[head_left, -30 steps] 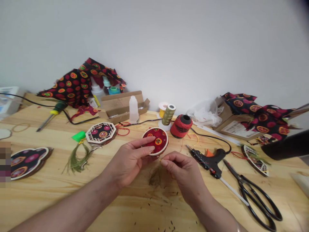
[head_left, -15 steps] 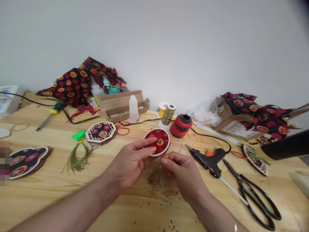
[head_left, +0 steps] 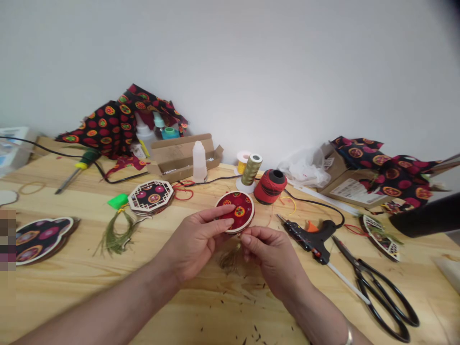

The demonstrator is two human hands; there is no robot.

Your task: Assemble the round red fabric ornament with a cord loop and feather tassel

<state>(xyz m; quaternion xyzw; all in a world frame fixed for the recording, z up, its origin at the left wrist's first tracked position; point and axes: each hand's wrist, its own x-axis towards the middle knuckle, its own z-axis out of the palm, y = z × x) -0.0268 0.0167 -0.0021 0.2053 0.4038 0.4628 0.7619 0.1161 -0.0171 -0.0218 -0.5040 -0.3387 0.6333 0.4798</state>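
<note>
My left hand (head_left: pixel 203 237) grips a round ornament (head_left: pixel 245 221) between thumb and fingers. The ornament has a dark red patterned fabric face and a pale wooden rim. At its lower edge, my right hand (head_left: pixel 268 251) pinches the top of an olive-green tassel (head_left: pixel 230 258), whose strands hang below the ornament. My fingertips hide the exact join. Left of my hands lies an octagonal ornament (head_left: pixel 151 195), with another green tassel (head_left: pixel 117 235) near it. A black glue gun (head_left: pixel 311 237) rests to the right of my right hand.
Large black-handled scissors (head_left: pixel 377 282) lie at the right. Behind my hands stand a red thread spool (head_left: pixel 270 186), an olive thread cone (head_left: pixel 251 168) and a small white bottle (head_left: pixel 199 162). A screwdriver (head_left: pixel 77 167) lies at the left, and patterned fabric (head_left: pixel 111 122) at the back.
Both hands keep their hold on the ornament and tassel with barely any movement. The tassel strands have shifted slightly and look more bunched.
</note>
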